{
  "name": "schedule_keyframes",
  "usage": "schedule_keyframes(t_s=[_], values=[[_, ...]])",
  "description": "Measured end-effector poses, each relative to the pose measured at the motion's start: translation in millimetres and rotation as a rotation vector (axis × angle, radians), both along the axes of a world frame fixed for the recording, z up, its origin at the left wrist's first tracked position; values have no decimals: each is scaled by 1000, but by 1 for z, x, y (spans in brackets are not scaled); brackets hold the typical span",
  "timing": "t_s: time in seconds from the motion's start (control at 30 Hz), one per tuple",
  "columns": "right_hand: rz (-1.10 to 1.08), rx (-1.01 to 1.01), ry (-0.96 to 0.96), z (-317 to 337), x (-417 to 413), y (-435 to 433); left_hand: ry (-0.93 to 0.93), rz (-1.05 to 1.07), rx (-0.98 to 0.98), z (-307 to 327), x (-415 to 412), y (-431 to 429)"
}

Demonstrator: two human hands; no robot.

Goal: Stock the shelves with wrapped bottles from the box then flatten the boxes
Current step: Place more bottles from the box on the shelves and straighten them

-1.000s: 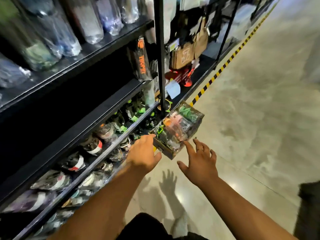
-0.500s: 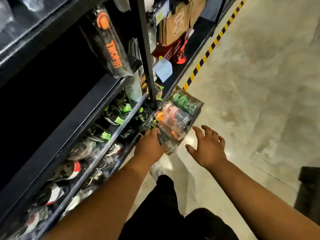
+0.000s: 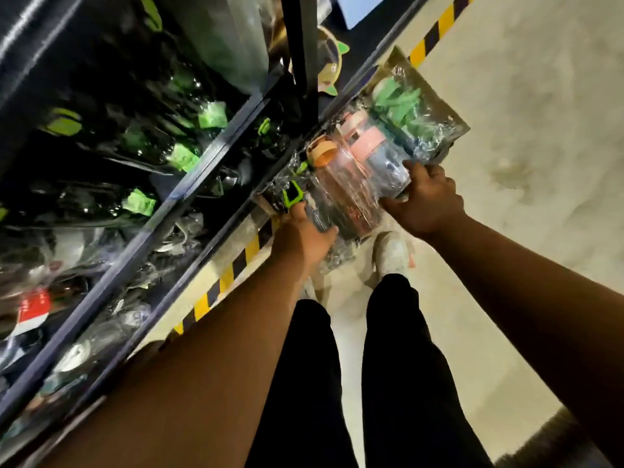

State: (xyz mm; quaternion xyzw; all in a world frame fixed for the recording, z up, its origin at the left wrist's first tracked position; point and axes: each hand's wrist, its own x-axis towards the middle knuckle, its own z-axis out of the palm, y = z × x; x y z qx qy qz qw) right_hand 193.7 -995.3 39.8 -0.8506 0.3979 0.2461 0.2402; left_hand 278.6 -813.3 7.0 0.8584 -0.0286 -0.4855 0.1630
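A cardboard box point(image 3: 449, 113) full of plastic-wrapped bottles stands on the floor against the low shelf. Inside I see a green-lidded bottle point(image 3: 398, 103), a pink one point(image 3: 358, 130) and an orange-capped one point(image 3: 324, 153). My left hand point(image 3: 300, 238) grips the box's near left corner, beside a black bottle with a green loop point(image 3: 293, 194). My right hand point(image 3: 425, 201) grips the box's near right edge, fingers curled over the wrapped bottles. Both arms reach down from the lower frame.
Black metal shelves point(image 3: 189, 184) on the left hold many wrapped bottles with green tags. A black upright post point(image 3: 300, 45) stands just behind the box. Yellow-black hazard tape point(image 3: 229, 275) runs along the shelf base. My legs and a white shoe point(image 3: 391, 255) are below the box on the concrete floor.
My right hand has moved in from the open air and taken hold of the box's right edge. My head has tilted further down, so the box looks closer.
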Motion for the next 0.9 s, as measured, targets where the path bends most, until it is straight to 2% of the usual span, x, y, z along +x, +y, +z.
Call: schedule_keyframes(t_s=[0.13, 0.27, 0.43, 0.57, 0.67, 0.9], values=[[78, 16, 35, -83, 16, -37, 18, 182, 59, -72, -8, -13], [51, 26, 47, -145, 32, -67, -16, 361, 77, -125, -24, -19], [11, 113, 64, -194, 47, -87, 93, 574, 44, -152, -40, -27], [97, 27, 115, -212, 51, -95, 41, 591, 109, -155, -42, -32], [176, -6, 120, -215, 52, -96, -17, 591, 77, -157, -44, -30], [86, 94, 143, -203, 61, -98, -13, 816, -29, -142, -50, -25]])
